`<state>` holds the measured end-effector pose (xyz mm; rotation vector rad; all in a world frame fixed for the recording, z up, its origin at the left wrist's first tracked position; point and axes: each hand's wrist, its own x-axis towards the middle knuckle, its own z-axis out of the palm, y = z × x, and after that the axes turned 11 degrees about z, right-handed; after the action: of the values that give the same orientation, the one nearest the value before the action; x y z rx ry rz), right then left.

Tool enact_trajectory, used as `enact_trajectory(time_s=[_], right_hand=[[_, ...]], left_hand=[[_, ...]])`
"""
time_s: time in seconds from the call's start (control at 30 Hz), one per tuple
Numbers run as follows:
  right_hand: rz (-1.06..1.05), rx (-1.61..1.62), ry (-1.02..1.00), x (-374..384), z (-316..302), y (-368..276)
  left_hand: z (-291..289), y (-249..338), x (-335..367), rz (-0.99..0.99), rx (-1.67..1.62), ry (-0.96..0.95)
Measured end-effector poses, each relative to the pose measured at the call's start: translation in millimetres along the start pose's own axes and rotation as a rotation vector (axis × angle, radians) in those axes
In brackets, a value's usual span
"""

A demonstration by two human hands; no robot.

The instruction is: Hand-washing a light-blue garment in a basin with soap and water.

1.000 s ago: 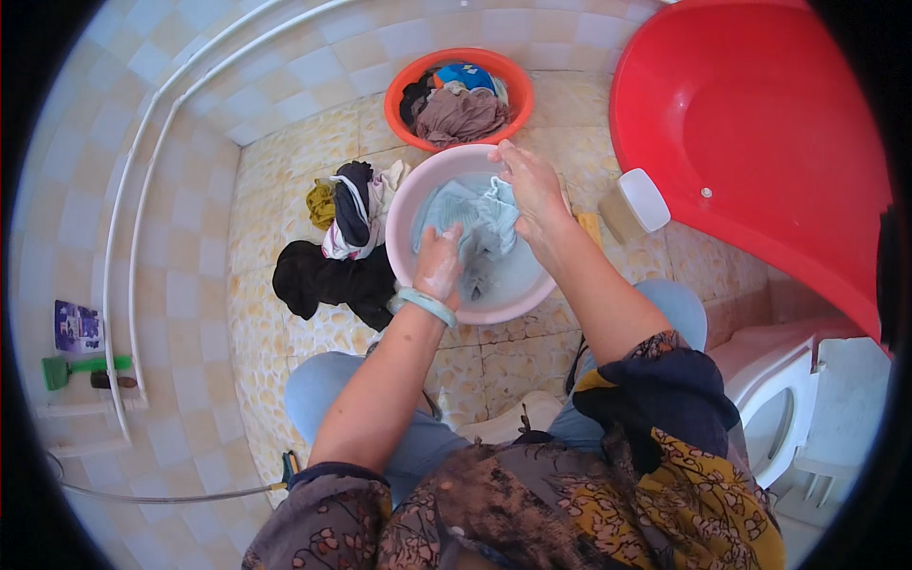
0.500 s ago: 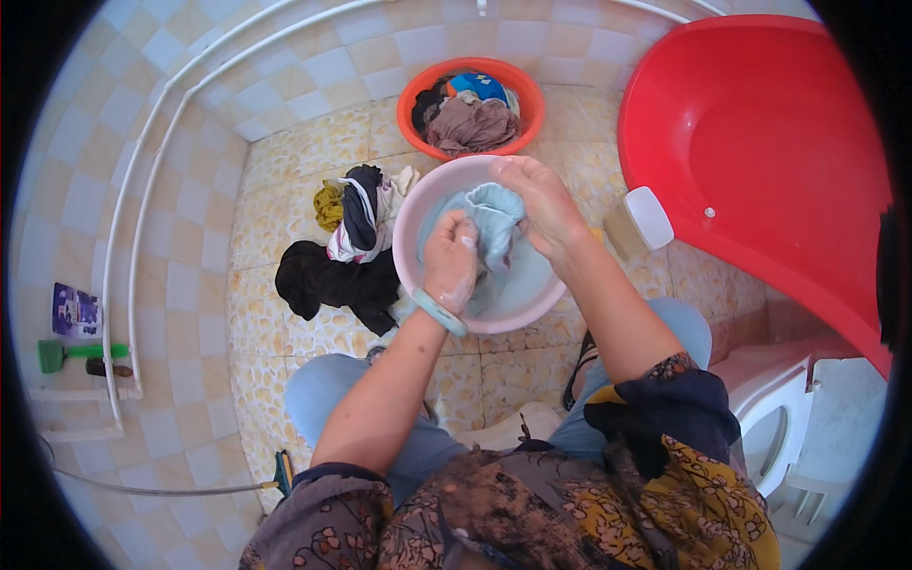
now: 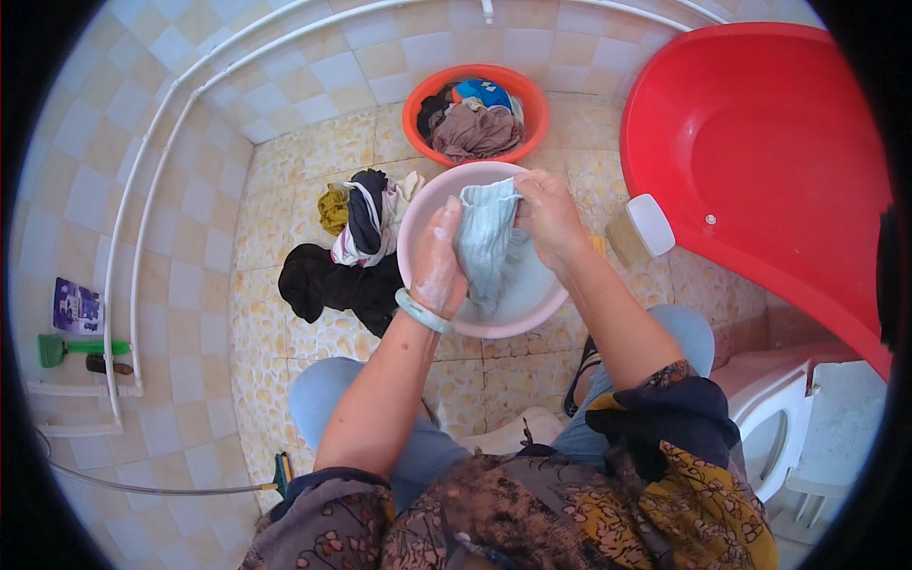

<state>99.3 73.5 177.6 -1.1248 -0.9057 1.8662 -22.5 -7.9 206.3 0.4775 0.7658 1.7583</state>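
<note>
A wet light-blue garment (image 3: 487, 233) hangs gathered between my hands over a pink basin (image 3: 409, 233) of cloudy water. Its upper edge is spread, and its lower end reaches down to the water. My left hand (image 3: 439, 264), streaked with suds, grips the left side of the cloth with its fingers pointing up. On the other side my right hand (image 3: 551, 214) pinches the top right corner. A pale green bangle (image 3: 424, 312) circles my left wrist. Whatever else lies in the water is too murky to make out.
Behind the basin stands an orange tub (image 3: 541, 123) of clothes. Left on the tiles are a black garment (image 3: 332, 282), a dark-and-white one (image 3: 364, 220) and a mustard cloth (image 3: 332, 209). A white-lidded container (image 3: 650, 226) and a large red tub (image 3: 750, 161) stand at the right.
The garment has been raised and its top edge drawn wider. My left hand has turned upward with its fingers extended along the cloth; my right hand has moved to the top corner.
</note>
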Motion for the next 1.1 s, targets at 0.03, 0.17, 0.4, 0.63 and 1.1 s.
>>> enact_trajectory(time_s=[0.03,0.17,0.4,0.63,1.1], right_hand=[[-0.012,0.064,-0.004,1.9,6.7,7.1],[-0.050,0.205,0.063,-11.4,34.5,11.2],[-0.695,-0.589,-0.039,-55.9,70.4,25.1],[-0.495,-0.737,0.286,-17.0,42.8,20.1],[-0.701,-0.750,0.070,-62.2,83.0,39.5]], left_hand=[[-5.9,-1.3,-1.3,0.009,0.006,0.003],[-23.7,-15.0,4.5,0.005,0.102,0.046],[-132.6,-40.2,40.7,-0.297,-0.492,-0.393],[-8.5,-34.6,-12.3,-0.277,-0.136,0.144],[-79.6,-30.7,15.1,-0.051,-0.157,-0.206]])
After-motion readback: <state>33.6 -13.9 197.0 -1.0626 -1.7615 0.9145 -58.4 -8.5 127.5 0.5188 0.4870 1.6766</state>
